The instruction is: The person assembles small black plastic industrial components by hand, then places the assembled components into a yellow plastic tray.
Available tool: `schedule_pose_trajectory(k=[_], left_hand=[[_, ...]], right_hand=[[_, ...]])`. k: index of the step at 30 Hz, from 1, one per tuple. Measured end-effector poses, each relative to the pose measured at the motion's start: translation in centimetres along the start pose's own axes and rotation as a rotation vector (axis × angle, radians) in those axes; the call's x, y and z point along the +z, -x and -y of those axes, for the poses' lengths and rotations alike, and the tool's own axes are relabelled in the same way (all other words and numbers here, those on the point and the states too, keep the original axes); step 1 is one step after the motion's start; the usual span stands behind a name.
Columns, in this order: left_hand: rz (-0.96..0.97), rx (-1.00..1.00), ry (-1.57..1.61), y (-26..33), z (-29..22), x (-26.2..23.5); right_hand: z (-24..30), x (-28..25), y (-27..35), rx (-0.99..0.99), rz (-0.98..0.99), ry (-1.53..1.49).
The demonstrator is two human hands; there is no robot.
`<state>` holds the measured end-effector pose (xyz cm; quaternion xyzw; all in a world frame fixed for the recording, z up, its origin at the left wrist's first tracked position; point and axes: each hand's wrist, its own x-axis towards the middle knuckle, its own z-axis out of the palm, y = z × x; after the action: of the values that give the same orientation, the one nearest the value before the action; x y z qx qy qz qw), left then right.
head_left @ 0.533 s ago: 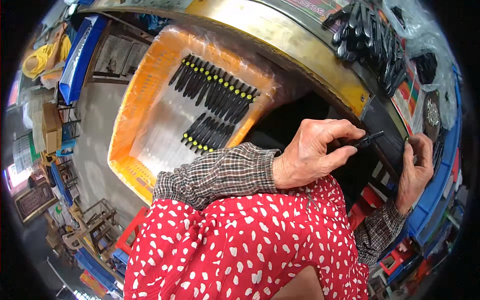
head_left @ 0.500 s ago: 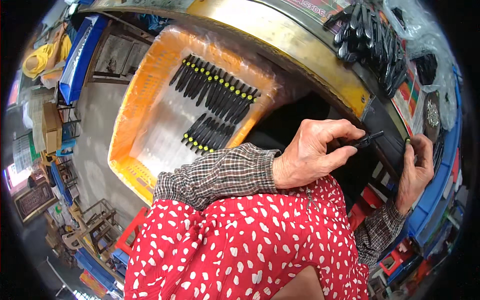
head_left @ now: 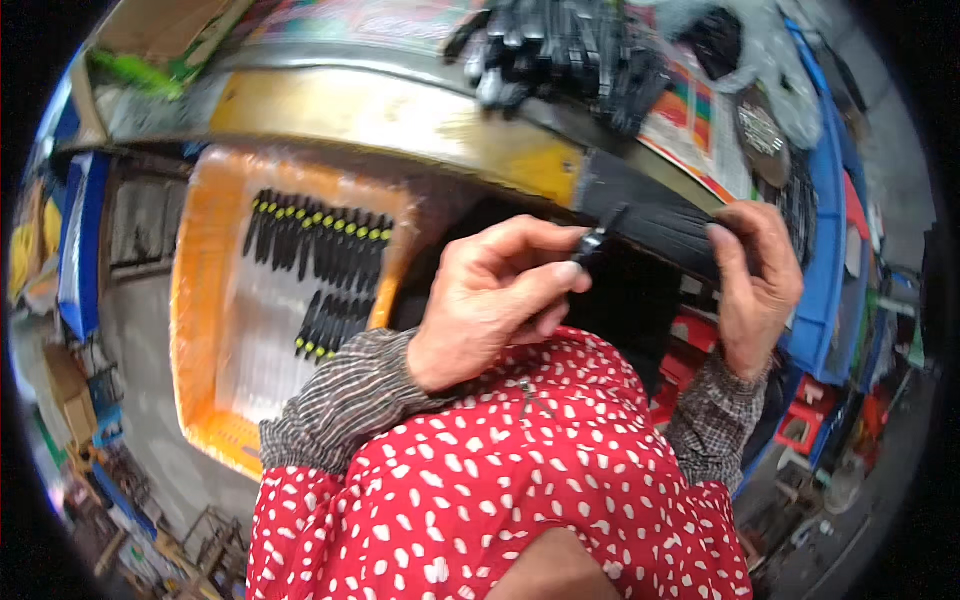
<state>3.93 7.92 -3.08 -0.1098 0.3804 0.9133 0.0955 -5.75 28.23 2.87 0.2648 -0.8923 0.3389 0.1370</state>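
My left hand [head_left: 495, 300] pinches a small black plastic piece [head_left: 593, 240] between thumb and forefinger, in front of the bench edge. What kind of piece it is cannot be made out. To its right, my right hand [head_left: 757, 275] has its thumb and fingers curled together beside a black-covered part [head_left: 660, 222] of the bench edge. Anything between those fingertips is hidden or too small to name. An orange basket [head_left: 190, 300], lined with clear plastic, stands to the left. Inside it, black slim pieces [head_left: 325, 240] with yellow-green dots lie in two rows.
On the bench [head_left: 400, 110] ahead lies a heap of glossy black parts [head_left: 570, 50]. Clear plastic bags [head_left: 790, 90] and a dark oval dish [head_left: 760, 140] are at its right. A blue tray [head_left: 825, 270] stands beyond my right hand; red stools [head_left: 690, 350] show below.
The view has turned, so basket and bench appear shifted left. My left hand still pinches the black piece. The yellow-green bit at my right fingertips no longer shows.
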Motion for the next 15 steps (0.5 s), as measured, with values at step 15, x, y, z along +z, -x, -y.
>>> schedule_pose_trajectory(k=[15], left_hand=[[0.098, -0.012, -0.023, -0.5, 0.8, 2.4]], right_hand=[[1.7, 2.3, 2.5, 0.112, 0.173, -0.782]])
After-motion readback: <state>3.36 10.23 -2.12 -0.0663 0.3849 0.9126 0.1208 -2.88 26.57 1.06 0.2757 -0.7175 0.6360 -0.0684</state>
